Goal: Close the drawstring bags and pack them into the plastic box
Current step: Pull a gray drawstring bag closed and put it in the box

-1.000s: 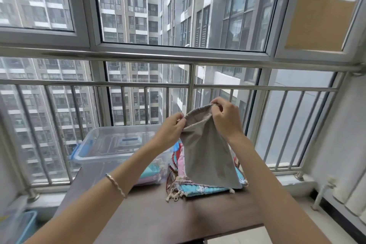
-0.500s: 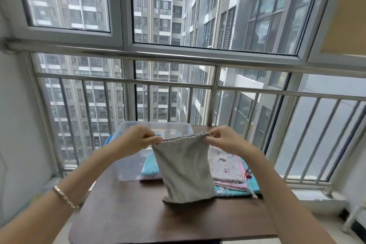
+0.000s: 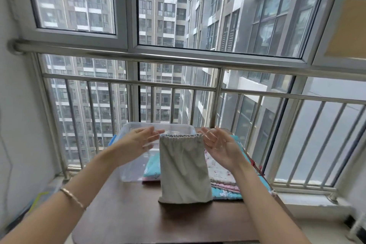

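**Grey bag's mouth cinched, packing comes next**

Nearest, the dark worktop [image 3: 138,220] runs out from 6 o'clock. Above its middle hangs the grey drawstring bag [image 3: 184,170], upright, its mouth gathered into tight pleats. Its lower edge is at or just above the wood; I cannot tell which.

The left hand [image 3: 138,140] is at 9 o'clock of the mouth and the right hand [image 3: 219,144] at 3 o'clock. Both are wide, with fingers straight and spread and palms facing the bag. A faint cord seems to run from the left fingers to the mouth. Whether either hand hooks or pinches a cord is too fine and blurred to say.

At 3 o'clock of the bag lies a stack of patterned bags [image 3: 223,176], seemingly still to be closed. At 10 o'clock is the clear plastic box [image 3: 130,164], with a teal bag [image 3: 152,166] already inside.

The closing step looks finished or nearly so. Next, the bag must be taken by its neck, carried toward 10 o'clock and laid flat on the bags in the box, keeping the loose cords clear of the rim.
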Demonstrator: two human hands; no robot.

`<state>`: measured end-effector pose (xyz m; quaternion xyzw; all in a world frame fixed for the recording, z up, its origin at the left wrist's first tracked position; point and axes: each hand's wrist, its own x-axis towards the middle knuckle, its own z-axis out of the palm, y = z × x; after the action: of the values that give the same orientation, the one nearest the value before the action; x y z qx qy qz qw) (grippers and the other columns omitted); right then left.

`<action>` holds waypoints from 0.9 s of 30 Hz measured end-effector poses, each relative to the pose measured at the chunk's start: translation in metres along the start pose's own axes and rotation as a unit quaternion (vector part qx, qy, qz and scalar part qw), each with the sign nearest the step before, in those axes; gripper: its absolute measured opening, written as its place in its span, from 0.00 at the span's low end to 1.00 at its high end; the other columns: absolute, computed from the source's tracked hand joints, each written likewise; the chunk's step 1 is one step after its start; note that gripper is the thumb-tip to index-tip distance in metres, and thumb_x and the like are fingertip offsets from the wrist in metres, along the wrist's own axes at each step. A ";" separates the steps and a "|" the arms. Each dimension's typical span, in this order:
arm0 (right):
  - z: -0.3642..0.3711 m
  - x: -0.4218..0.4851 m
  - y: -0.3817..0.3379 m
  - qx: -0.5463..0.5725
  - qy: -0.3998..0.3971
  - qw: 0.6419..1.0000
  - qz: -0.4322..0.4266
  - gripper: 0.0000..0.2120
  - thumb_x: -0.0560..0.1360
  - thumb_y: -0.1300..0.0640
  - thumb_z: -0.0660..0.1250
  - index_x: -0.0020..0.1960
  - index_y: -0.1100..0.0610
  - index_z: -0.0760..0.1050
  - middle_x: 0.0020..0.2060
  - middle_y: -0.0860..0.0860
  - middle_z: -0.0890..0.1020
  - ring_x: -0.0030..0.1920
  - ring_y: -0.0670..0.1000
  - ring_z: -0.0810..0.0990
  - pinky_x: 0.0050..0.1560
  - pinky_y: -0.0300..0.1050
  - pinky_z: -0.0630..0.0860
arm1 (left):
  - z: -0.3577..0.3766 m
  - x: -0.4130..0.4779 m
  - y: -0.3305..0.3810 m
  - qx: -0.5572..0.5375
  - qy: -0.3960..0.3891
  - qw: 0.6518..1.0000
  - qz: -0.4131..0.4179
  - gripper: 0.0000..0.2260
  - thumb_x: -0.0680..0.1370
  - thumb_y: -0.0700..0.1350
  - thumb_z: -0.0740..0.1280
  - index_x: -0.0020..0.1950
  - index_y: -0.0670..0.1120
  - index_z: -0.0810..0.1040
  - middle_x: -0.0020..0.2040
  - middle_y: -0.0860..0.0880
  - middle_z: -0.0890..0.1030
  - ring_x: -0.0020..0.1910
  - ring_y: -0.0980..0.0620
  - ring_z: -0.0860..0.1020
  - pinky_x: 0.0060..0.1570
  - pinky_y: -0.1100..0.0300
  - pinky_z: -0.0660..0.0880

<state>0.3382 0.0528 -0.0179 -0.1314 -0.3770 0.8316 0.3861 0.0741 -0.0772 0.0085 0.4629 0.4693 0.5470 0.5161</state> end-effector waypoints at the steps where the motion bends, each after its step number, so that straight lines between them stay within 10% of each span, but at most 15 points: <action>1: 0.006 0.002 0.004 0.038 -0.013 0.999 -0.006 0.13 0.78 0.57 0.63 0.39 0.60 0.81 0.51 0.56 0.85 0.61 0.56 0.80 0.64 0.50 0.70 | 0.010 0.001 -0.001 -0.063 -0.023 0.998 -0.001 0.16 0.80 0.49 0.59 0.40 0.48 0.83 0.59 0.50 0.81 0.58 0.52 0.76 0.60 0.56 0.69; 10: 0.003 -0.005 -0.001 0.059 -0.041 0.997 -0.028 0.20 0.76 0.61 0.57 0.64 0.70 0.72 0.65 0.63 0.75 0.60 0.56 0.79 0.71 0.51 0.65 | 0.024 0.005 -0.004 -0.245 0.000 0.969 0.037 0.14 0.75 0.41 0.64 0.59 0.44 0.80 0.57 0.49 0.82 0.56 0.53 0.81 0.50 0.58 0.80; 18: 0.020 0.001 0.007 -0.107 0.065 0.988 -0.086 0.12 0.79 0.71 0.58 0.57 0.67 0.78 0.54 0.60 0.83 0.34 0.49 0.83 0.39 0.39 0.82 | 0.026 0.012 -0.005 -0.251 0.089 0.963 0.038 0.10 0.76 0.34 0.64 0.56 0.39 0.79 0.45 0.46 0.86 0.41 0.53 0.85 0.42 0.62 0.81; 27: 0.021 0.002 -0.005 -0.172 0.095 0.974 -0.112 0.12 0.77 0.75 0.59 0.52 0.69 0.79 0.37 0.58 0.83 0.23 0.45 0.70 0.32 0.36 0.77 | 0.007 0.009 -0.007 -0.272 0.147 0.950 0.046 0.10 0.78 0.31 0.62 0.55 0.38 0.78 0.42 0.44 0.86 0.37 0.52 0.85 0.40 0.61 0.82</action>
<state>0.3290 0.0458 0.0004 -0.2308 -0.4886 0.6895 0.4823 0.0815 -0.0676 0.0029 0.2407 0.3518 0.7389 0.5218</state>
